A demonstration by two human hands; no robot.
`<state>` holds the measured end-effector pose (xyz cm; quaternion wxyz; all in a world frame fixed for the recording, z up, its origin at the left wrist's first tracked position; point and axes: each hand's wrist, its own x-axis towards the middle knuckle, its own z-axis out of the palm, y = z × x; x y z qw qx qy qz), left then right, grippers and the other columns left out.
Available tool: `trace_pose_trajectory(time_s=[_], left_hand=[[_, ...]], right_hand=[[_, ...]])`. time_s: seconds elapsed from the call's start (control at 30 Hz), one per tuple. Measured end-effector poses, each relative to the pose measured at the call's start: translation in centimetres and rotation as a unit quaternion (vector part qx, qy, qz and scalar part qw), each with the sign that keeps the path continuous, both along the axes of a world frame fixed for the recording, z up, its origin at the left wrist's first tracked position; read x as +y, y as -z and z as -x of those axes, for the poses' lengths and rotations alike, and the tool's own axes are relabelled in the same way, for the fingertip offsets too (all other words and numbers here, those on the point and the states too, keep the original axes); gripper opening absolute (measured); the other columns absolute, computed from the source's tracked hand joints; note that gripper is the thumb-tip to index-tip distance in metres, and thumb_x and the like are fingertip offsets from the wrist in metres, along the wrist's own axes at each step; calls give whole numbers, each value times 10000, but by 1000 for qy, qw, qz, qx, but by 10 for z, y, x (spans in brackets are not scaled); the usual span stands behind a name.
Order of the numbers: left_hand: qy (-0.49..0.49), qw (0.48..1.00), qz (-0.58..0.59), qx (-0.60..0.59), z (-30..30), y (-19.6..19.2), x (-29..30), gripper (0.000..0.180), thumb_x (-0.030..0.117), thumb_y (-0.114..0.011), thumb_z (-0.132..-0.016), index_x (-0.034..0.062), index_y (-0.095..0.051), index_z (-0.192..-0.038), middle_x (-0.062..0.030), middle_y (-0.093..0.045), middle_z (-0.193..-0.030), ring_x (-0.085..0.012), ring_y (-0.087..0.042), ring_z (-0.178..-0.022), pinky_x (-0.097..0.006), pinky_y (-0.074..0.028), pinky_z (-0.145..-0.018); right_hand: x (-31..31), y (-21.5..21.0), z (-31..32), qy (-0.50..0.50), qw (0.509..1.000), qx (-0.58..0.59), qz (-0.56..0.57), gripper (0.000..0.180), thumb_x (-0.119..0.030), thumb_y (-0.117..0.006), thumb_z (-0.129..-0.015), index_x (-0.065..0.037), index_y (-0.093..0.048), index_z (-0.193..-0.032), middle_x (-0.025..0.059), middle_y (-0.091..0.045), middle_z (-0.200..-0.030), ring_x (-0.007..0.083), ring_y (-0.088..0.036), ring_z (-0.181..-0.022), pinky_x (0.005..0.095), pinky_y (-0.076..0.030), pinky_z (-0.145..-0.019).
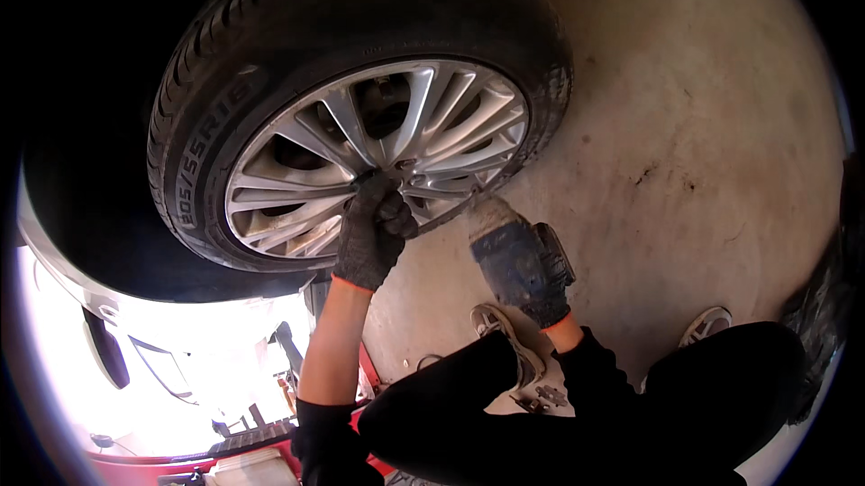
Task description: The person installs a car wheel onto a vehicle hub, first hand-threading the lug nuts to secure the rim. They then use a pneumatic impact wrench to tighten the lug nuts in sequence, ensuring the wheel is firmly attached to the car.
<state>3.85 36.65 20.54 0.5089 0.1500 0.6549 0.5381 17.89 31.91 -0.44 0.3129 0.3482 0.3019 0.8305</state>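
At the far left, a white car body (pixel 135 342) glares in sunlight, with a red jack or tool frame (pixel 243 445) low beside it. Just right of that hangs the wheel: a black tyre (pixel 270 45) around a silver multi-spoke alloy rim (pixel 297 189), seated in the dark wheel arch.

The left hand (pixel 371 232), in a dark glove with an orange cuff, reaches up to the hub at the centre of the rim; its grip is closed around something small there, most likely a wheel nut, though the glove hides it.

Further right, the right hand (pixel 523 270), gloved alike, is clamped on a dusty impact wrench (pixel 491 225) whose nose points at the lower edge of the rim, just short of the hub.

Judging from this, the wheel sits on the hub and the fastening work at the nuts is under way, not finished; how many nuts are in place cannot be told.

Right of the hands lies bare, stained concrete floor (pixel 703 126), with the person's black trousers and pale shoes (pixel 505 333) near.
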Motion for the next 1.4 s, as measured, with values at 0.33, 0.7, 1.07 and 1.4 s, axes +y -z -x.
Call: trace_pose_trajectory(time_s=[0.33,0.7,1.07,1.4], left_hand=[[22,990,-39,-134,24,10,-3,188,288,-478,-915,141,-475,-798,90,-375,-572,-54,-344,-425,-212,-264,-346],[-11,982,-182,-44,11,21,-9,226,310,-586,-882,94,-571,-946,-51,-596,-874,-194,-569,-780,-331,-444,-655],[72,956,-179,-221,32,32,-12,229,271,-565,-877,54,-579,-949,-101,-598,-799,-258,-601,-762,-412,-509,-742],[70,944,-149,-285,36,30,-15,210,252,-609,-862,48,-561,-862,-99,-583,-759,-229,-597,-700,-387,-527,-687]], right_hand=[[-6,-15,-9,-65,982,-176,-19,443,-319,-348,-989,-53,-408,-1339,117,-520,-1251,242,-524,-1109,381,-434,-965],[-12,-36,2,240,640,-665,-302,341,-162,-432,-967,-41,-469,-1283,111,-543,-1232,195,-559,-1062,350,-478,-921],[-11,-46,26,299,509,-722,-361,360,-155,-549,-895,-10,-515,-1223,131,-586,-1169,215,-585,-1034,362,-471,-906],[-37,-70,49,260,490,-786,-274,344,-135,-563,-889,-4,-522,-1204,101,-603,-1122,197,-586,-1002,352,-482,-880]])
